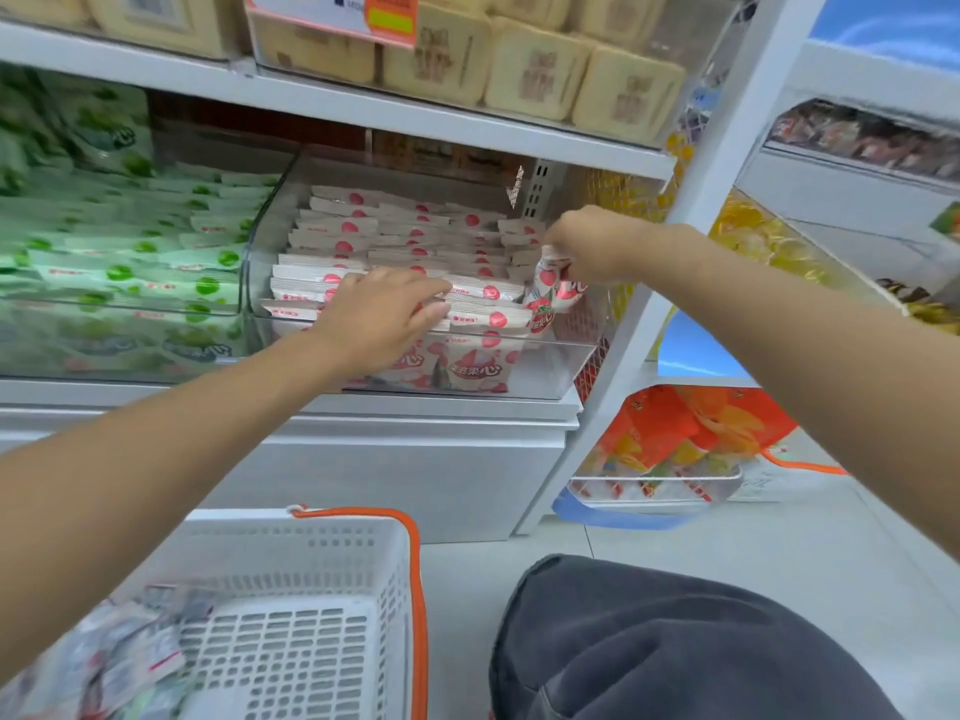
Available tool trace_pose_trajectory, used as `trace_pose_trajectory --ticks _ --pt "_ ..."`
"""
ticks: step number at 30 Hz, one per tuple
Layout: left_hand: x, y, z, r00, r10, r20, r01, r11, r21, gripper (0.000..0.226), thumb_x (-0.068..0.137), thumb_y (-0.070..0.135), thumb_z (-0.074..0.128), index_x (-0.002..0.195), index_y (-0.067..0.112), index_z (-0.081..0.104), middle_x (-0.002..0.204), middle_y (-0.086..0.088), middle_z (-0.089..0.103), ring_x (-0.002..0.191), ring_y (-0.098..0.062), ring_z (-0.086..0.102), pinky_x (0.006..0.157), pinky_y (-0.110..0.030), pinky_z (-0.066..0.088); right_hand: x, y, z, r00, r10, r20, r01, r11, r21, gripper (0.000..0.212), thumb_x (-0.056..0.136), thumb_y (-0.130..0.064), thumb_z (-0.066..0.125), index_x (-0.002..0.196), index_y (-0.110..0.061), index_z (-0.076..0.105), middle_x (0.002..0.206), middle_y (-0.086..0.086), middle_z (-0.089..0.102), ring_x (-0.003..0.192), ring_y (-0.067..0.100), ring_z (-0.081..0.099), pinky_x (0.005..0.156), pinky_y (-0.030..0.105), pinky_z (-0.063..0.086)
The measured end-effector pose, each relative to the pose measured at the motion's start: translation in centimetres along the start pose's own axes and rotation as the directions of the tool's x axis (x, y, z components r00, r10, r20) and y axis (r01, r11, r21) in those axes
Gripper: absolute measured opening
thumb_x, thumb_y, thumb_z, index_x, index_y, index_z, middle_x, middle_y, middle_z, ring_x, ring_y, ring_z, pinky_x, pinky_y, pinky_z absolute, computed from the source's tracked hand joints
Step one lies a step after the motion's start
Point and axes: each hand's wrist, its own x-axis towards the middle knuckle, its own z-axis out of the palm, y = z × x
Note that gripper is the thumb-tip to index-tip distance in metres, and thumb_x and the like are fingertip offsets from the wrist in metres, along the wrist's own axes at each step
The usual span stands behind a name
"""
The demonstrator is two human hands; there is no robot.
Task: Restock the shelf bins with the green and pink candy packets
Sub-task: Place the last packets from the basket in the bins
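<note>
— Pink candy packets (pixel 405 236) noted, stacked flat in rows inside the clear bin (pixel 550 356) on the shelf (pixel 441 407). How are the hands placed?
— Left hand (pixel 384 314) is laid over the front stacks, fingers extended and close together. Its grip is slack and nothing is enclosed. Fingertips are rested on the packet ends.
— And the other?
— Right hand (pixel 587 246) is held at the bin's right side. A single pink packet (pixel 553 296) is pinched by its top edge in a narrow grip. It is hung roughly upright between the stacks and the bin's right wall.
— Green stock?
— Green candy packets (pixel 130 252) are stacked in the neighbouring bin (pixel 244 283), just left of the pink one.
— Anything recorded lower down?
— White basket (pixel 311 589) with an orange handle (pixel 418 589) is set on the floor (pixel 779 537) under the left forearm. A few blurred packets (pixel 119 662) are seen in its near-left corner; their colour cannot be told. A knee in dark cloth (pixel 675 641) is seen at lower right.
— Above?
— Beige packets (pixel 535 70) are ranged on the upper shelf.
</note>
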Motion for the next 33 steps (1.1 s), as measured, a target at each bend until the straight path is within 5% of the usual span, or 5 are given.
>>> trace_pose_trajectory --ticks 8,21,25,30,33 --pt "-0.2 0.0 0.2 1.0 0.016 -0.015 -0.016 0.999 0.052 0.047 0.104 0.047 0.024 0.143 0.03 0.042 0.144 0.003 0.049 0.131 -0.024 0.042 0.102 -0.048 0.033 0.0 -1.3 1.0 0.996 -0.033 0.086 0.033 0.999 -0.001 0.053 0.084 0.006 0.051 0.132 -0.015 0.057 0.125 0.011 0.06 0.108 0.031 0.06 0.088 0.041 0.054" --pt "-0.5 -0.1 0.2 0.998 0.051 -0.024 -0.049 0.995 0.083 0.048 0.104 0.046 0.023 0.143 0.027 0.043 0.144 0.002 0.049 0.13 -0.025 0.044 0.099 -0.048 0.036 0.9 -1.2 3.1 0.998 0.06 -0.007 -0.059 0.988 0.143 0.032 0.085 -0.019 0.072 0.116 -0.008 0.067 0.109 0.009 0.069 0.096 0.026 0.065 0.089 0.039 0.055" --pt "-0.6 -0.2 0.3 0.998 0.049 -0.03 -0.046 0.995 0.085 0.048 0.104 0.046 0.023 0.143 0.027 0.043 0.144 0.002 0.049 0.13 -0.025 0.044 0.099 -0.048 0.037 1.4 -1.9 3.6 0.994 0.105 0.016 -0.106 0.984 0.145 0.019 0.086 -0.015 0.069 0.1 -0.002 0.068 0.079 0.004 0.063 0.07 0.02 0.06 0.069 0.034 0.053" --pt "-0.5 -0.2 0.3 0.999 0.047 -0.023 -0.045 0.996 0.084 0.049 0.103 0.046 0.022 0.143 0.027 0.043 0.144 0.003 0.049 0.13 -0.025 0.044 0.099 -0.047 0.037 0.6 -1.9 2.3 0.987 0.159 -0.025 -0.151 0.968 0.2 0.026 0.085 -0.019 0.07 0.099 -0.003 0.055 0.097 0.01 0.06 0.087 0.027 0.06 0.077 0.037 0.053" --pt "-0.5 -0.2 0.4 0.998 0.05 -0.033 -0.047 0.995 0.09 0.048 0.103 0.046 0.023 0.142 0.027 0.044 0.142 0.002 0.05 0.128 -0.026 0.045 0.097 -0.047 0.037 -0.2 -2.1 1.9 0.949 0.185 0.254 -0.274 0.883 0.38 0.012 0.087 -0.011 0.069 0.085 -0.003 0.061 0.085 0.011 0.07 0.08 0.024 0.072 0.071 0.033 0.06"
